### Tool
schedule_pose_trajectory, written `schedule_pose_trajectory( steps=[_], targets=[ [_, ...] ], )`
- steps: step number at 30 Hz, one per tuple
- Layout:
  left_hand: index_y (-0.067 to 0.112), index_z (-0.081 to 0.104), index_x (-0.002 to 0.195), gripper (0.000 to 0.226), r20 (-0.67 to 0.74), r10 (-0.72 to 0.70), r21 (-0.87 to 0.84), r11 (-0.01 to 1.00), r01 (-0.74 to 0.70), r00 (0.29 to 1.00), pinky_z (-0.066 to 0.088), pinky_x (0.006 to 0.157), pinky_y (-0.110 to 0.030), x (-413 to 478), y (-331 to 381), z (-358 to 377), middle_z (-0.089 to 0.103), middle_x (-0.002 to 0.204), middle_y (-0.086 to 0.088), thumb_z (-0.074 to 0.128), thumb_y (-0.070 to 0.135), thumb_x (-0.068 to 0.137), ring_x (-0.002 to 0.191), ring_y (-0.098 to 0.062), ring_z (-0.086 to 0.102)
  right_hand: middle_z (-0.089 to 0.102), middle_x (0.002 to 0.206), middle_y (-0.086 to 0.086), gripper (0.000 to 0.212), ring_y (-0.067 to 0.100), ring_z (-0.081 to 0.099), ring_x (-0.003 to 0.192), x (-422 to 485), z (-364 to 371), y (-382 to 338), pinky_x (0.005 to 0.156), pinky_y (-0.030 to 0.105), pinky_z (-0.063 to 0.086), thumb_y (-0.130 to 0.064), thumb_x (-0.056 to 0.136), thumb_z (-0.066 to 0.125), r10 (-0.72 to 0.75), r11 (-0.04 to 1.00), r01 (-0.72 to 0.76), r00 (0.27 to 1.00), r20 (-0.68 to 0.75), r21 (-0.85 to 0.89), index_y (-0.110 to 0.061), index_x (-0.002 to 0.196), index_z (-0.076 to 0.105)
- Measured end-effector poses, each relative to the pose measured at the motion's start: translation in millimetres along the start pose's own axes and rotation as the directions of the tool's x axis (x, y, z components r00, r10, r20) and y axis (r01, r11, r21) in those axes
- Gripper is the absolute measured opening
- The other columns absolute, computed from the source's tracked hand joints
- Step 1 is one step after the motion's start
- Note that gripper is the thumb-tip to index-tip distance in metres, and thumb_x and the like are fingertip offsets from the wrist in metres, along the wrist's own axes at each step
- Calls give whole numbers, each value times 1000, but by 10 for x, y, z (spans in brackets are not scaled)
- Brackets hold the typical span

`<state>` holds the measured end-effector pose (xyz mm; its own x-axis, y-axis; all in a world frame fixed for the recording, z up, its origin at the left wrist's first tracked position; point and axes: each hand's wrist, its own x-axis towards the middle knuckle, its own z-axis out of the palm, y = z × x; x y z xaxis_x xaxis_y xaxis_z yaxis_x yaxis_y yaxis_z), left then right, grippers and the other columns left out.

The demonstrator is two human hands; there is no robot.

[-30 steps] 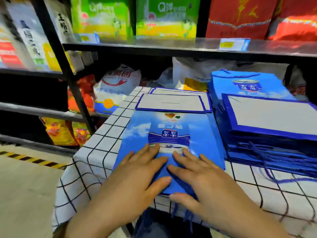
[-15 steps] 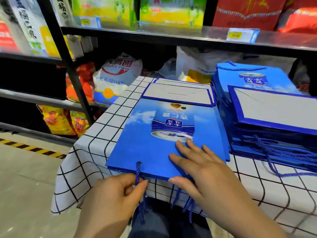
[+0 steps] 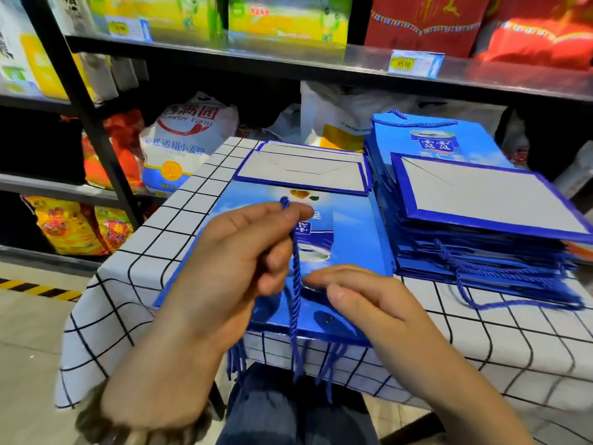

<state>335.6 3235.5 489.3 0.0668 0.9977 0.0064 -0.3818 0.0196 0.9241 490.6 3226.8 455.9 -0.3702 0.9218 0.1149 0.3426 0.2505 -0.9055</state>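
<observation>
- Shop aisle; a table under a white cloth with a black grid stands in front of a dark metal shelf.
- Left hand: thumb and forefinger pressed together, pinching the top end of a blue twisted cord. The other fingers are curled into the palm. The hand is raised above the table.
- Cord: hangs straight down from the pinch, crosses the near edge of the table and ends among other loose blue cords that dangle there.
- Right hand: fingers loosely bent and a little spread, tips resting on the bag just beside the cord. Cannot tell whether a fingertip touches the cord.
- Bag: blue paper, printed with a can, lying flat on top of a low pile of like bags at the middle of the table, its mouth toward the person and its grey folded base at the far end.
- Second pile of bags: taller, just beside the first on the right, cords trailing onto the cloth.
- Below the table edge: legs in jeans.
- Behind, on the lower shelf level: a white flour sack and orange and yellow snack packets.
- Top shelf: green-yellow boxes, red packs, a price label on the shelf edge.
</observation>
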Motion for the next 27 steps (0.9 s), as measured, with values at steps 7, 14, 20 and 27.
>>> schedule_pose_trajectory(
  steps=[7,14,20,27],
  targets=[
    [10,68,92,24,70,-33,14,999,32,997,26,40,-16,131,35,130,44,46,3,55,20,74,35,-8,33,64,82,-7,9,5,61,78,89,52,-45,78,26,47,-34,70,66,-58,991,57,998,-4,-122,-27,64,67],
    [16,70,73,17,141,-53,556,830,-35,989,33,40,-9,-4,-64,22,57,54,6,58,17,86,38,-1,43,60,48,1,20,8,57,40,218,-234,-179,40,14,39,-8,87,55,88,959,-13,963,-254,282,-6,67,58],
    [18,66,59,19,173,-112,689,723,-39,978,37,42,-11,4,-150,5,54,46,7,68,12,77,41,-2,46,63,50,0,21,8,59,43,242,-202,-148,42,15,43,-9,86,58,110,962,-44,966,-232,269,-8,65,57],
    [10,69,72,11,121,-112,631,775,10,986,38,43,-9,1,-171,33,69,70,-8,65,15,81,51,-6,58,67,54,2,21,10,61,46,184,-192,-94,44,15,44,-8,84,59,132,957,-52,954,-268,284,-10,63,58]
  ],
)
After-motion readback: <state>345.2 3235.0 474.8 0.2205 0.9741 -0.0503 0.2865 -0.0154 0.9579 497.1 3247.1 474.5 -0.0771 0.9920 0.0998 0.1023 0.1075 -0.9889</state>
